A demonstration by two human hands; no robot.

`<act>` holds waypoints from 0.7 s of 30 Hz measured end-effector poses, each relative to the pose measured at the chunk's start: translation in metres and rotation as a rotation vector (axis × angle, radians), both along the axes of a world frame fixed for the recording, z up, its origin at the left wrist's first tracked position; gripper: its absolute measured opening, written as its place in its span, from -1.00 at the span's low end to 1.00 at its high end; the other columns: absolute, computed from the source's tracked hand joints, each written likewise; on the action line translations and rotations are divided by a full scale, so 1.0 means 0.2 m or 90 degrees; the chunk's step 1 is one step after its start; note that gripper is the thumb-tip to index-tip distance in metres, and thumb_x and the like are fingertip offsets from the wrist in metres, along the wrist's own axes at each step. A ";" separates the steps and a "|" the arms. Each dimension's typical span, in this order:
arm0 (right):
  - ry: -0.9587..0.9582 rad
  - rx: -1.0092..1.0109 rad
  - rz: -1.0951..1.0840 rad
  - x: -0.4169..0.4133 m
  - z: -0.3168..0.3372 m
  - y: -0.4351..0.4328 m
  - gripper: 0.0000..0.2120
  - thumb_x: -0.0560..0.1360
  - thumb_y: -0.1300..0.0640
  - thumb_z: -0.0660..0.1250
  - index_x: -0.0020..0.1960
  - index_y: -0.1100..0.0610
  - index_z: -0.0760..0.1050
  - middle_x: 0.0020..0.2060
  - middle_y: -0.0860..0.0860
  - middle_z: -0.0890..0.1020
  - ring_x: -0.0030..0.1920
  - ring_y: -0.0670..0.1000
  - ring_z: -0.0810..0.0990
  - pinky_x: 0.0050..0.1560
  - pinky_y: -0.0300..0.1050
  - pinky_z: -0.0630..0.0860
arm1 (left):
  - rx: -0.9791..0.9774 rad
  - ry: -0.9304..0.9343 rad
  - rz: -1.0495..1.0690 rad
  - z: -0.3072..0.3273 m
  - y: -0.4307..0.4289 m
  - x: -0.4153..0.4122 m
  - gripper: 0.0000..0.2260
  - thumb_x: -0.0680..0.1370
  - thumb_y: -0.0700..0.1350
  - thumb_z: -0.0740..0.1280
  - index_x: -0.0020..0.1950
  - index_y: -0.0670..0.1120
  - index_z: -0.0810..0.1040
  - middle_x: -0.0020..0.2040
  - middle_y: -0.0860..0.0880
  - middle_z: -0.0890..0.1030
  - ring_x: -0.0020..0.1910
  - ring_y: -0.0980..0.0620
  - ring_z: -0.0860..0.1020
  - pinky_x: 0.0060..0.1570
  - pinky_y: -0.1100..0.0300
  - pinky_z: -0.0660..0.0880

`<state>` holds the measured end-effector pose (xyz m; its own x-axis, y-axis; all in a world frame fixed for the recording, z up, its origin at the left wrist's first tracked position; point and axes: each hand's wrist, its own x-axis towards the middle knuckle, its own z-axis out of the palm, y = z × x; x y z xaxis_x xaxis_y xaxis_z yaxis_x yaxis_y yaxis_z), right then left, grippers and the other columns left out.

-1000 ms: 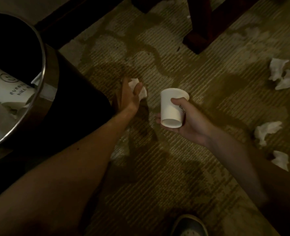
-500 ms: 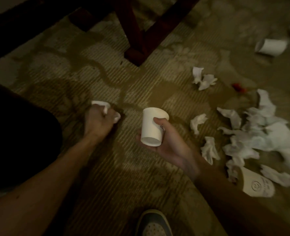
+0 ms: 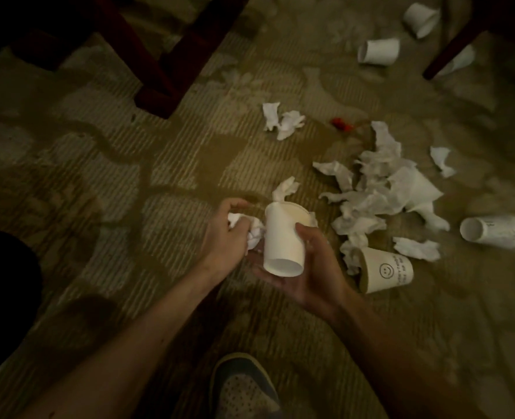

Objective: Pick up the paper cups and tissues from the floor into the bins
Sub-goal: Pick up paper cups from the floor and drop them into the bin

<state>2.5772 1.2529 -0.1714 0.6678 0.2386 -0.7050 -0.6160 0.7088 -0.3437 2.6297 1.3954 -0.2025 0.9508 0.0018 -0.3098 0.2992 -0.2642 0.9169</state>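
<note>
My right hand (image 3: 306, 273) grips a white paper cup (image 3: 283, 240), tilted with its base toward me. My left hand (image 3: 227, 237) holds a crumpled tissue (image 3: 251, 229) right beside the cup's left side. A heap of crumpled tissues (image 3: 386, 189) lies on the carpet to the right. A smiley-printed cup (image 3: 384, 269) lies on its side just right of my right hand, and another cup (image 3: 493, 231) lies further right. Two more tissues (image 3: 283, 120) lie further back. The bin shows only as a dark edge (image 3: 5, 267) at the left.
Dark red wooden furniture legs (image 3: 156, 71) stand at the back left, another leg (image 3: 449, 46) at the back right. More cups (image 3: 378, 51) (image 3: 421, 15) lie near it. A small red object (image 3: 341, 124) sits on the carpet. My shoe (image 3: 244, 388) is at the bottom.
The view has swung right, away from the bin. My left hand lifted the tissue off the carpet and brought it next to the cup in my right hand.
</note>
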 end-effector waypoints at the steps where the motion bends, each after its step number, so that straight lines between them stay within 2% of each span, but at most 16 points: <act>1: 0.005 0.009 -0.016 -0.02 0.00 -0.04 -0.39 0.41 -0.04 0.34 0.38 0.23 0.39 0.18 0.24 0.61 0.09 0.21 0.65 0.06 0.13 0.59 | 0.018 -0.002 -0.010 0.01 -0.02 0.02 -0.79 0.59 -0.19 0.25 -0.13 0.12 0.51 -0.20 0.08 0.59 -0.30 0.29 0.54 -0.37 0.39 0.40; 3: 0.019 -0.008 -0.063 -0.05 0.01 -0.13 -0.38 0.35 -0.04 0.38 0.32 0.25 0.43 0.15 0.24 0.62 0.06 0.20 0.66 0.01 0.09 0.60 | 0.058 -0.012 -0.016 0.02 -0.06 0.09 -0.79 0.59 -0.09 0.28 -0.24 0.06 0.53 -0.26 0.12 0.58 -0.30 0.29 0.54 -0.34 0.39 0.39; 5: 0.036 -0.041 -0.112 -0.07 0.02 -0.21 -0.35 0.32 -0.04 0.39 0.32 0.24 0.43 0.20 0.25 0.59 0.08 0.18 0.63 0.00 0.06 0.59 | 0.093 -0.010 -0.028 0.02 -0.09 0.18 -0.77 0.59 0.09 0.30 -0.20 0.01 0.53 -0.23 0.07 0.60 -0.20 0.12 0.56 -0.22 0.22 0.41; 7: 0.038 -0.043 -0.146 -0.10 0.02 -0.28 -0.34 0.34 -0.04 0.38 0.36 0.23 0.39 0.24 0.27 0.56 0.04 0.17 0.61 -0.03 0.02 0.57 | 0.097 -0.011 -0.074 0.00 -0.15 0.24 -0.76 0.58 0.14 0.30 -0.03 -0.03 0.54 -0.15 0.04 0.60 -0.13 0.03 0.57 -0.15 0.21 0.42; 9: 0.036 -0.043 -0.169 -0.12 0.03 -0.35 -0.32 0.37 -0.03 0.36 0.41 0.21 0.33 0.22 0.28 0.57 0.01 0.17 0.61 0.00 0.00 0.55 | 0.088 -0.032 -0.155 -0.02 -0.23 0.28 -0.71 0.61 0.09 0.29 0.25 -0.05 0.51 -0.01 0.05 0.60 -0.05 0.12 0.56 -0.14 0.44 0.41; 10: 0.037 -0.051 -0.174 -0.12 0.04 -0.39 -0.31 0.37 -0.03 0.35 0.42 0.22 0.31 0.19 0.29 0.58 0.01 0.17 0.61 0.03 0.01 0.53 | 0.091 -0.037 -0.192 -0.05 -0.27 0.30 -0.65 0.62 0.05 0.28 0.38 -0.03 0.44 0.14 0.03 0.58 0.06 0.15 0.53 -0.06 0.52 0.36; 11: 0.039 -0.060 -0.180 -0.12 0.05 -0.42 -0.31 0.37 -0.02 0.35 0.42 0.24 0.32 0.17 0.28 0.59 0.00 0.17 0.61 0.03 0.01 0.52 | 0.099 -0.033 -0.226 -0.07 -0.31 0.32 -0.58 0.64 0.02 0.27 0.48 0.00 0.35 0.31 -0.02 0.51 0.21 0.10 0.48 0.10 0.47 0.32; 12: 0.040 -0.071 -0.185 -0.12 0.06 -0.45 -0.32 0.37 -0.01 0.35 0.41 0.26 0.34 0.16 0.27 0.58 -0.01 0.16 0.62 -0.01 0.01 0.55 | 0.109 -0.023 -0.252 -0.09 -0.35 0.34 -0.54 0.64 -0.01 0.26 0.53 0.01 0.29 0.43 -0.06 0.42 0.35 0.02 0.41 0.27 0.33 0.29; 13: 0.040 -0.085 -0.191 -0.11 0.07 -0.48 -0.33 0.37 0.00 0.36 0.40 0.27 0.36 0.16 0.26 0.58 -0.02 0.15 0.64 -0.06 -0.01 0.58 | 0.134 -0.018 -0.270 -0.12 -0.38 0.36 -0.54 0.65 -0.02 0.26 0.54 0.01 0.27 0.47 -0.09 0.39 0.42 -0.05 0.36 0.37 0.19 0.28; 15: 0.040 -0.118 -0.195 -0.12 0.08 -0.54 -0.32 0.36 0.00 0.36 0.39 0.28 0.36 0.19 0.25 0.56 0.00 0.14 0.65 -0.13 -0.07 0.62 | 0.251 -0.042 -0.300 -0.17 -0.42 0.35 -0.60 0.64 0.01 0.25 0.48 0.02 0.38 0.39 -0.14 0.49 0.34 -0.17 0.45 0.31 0.01 0.38; 17: 0.041 -0.148 -0.194 -0.13 0.07 -0.59 -0.31 0.35 0.00 0.36 0.41 0.28 0.34 0.23 0.26 0.54 0.10 0.15 0.58 -0.13 -0.07 0.62 | 0.384 -0.095 -0.291 -0.20 -0.44 0.31 -0.67 0.64 0.09 0.21 0.36 0.03 0.47 0.25 -0.16 0.58 0.19 -0.21 0.53 0.08 0.03 0.45; 18: 0.040 -0.158 -0.192 -0.14 0.07 -0.61 -0.31 0.36 0.00 0.36 0.41 0.28 0.34 0.24 0.27 0.53 0.13 0.16 0.56 -0.13 -0.06 0.62 | 0.418 -0.115 -0.273 -0.21 -0.45 0.29 -0.68 0.64 0.11 0.19 0.31 0.01 0.51 0.20 -0.17 0.60 0.13 -0.22 0.55 -0.01 0.06 0.42; 21: 0.021 -0.150 -0.185 -0.15 0.06 -0.67 -0.36 0.40 -0.03 0.32 0.38 0.28 0.34 0.14 0.24 0.60 0.07 0.15 0.62 -0.06 -0.05 0.61 | 0.407 -0.115 -0.205 -0.20 -0.45 0.25 -0.62 0.63 0.19 0.14 0.14 -0.05 0.58 0.07 -0.16 0.64 0.03 -0.21 0.57 -0.09 0.07 0.37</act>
